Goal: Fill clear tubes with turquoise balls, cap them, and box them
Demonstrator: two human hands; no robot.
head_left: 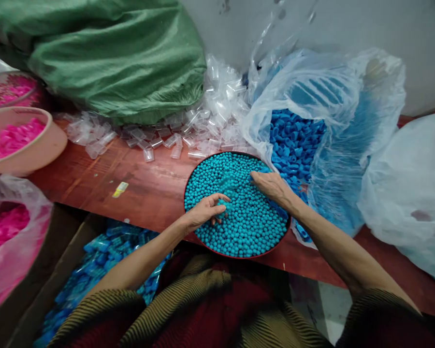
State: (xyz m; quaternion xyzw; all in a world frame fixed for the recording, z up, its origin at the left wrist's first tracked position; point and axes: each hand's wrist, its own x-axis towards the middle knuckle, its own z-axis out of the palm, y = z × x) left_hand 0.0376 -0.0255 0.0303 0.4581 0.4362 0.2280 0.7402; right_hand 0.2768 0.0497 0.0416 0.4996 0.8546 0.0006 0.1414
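A round, dark-rimmed tray full of small teal balls (239, 232) sits at the front edge of the reddish table. My left hand (206, 210) is over the left half of the balls, its fingers curled and apart, with some teal showing between them; whether it holds any balls is unclear. At the upper right of the tray, my right hand (268, 184) points inward with its fingers pressed together. What is between its fingertips, if anything, is too small to name. Blue plastic pieces (293, 145) fill an open clear bag just beyond my right hand.
Clear plastic cases (210, 128) lie piled behind the tray, beside a green sack (123, 63). Bowls with pink pieces (18, 137) stand at the left. Below the table edge is a box of blue items (105, 256). A white bag (413, 183) rests at the right.
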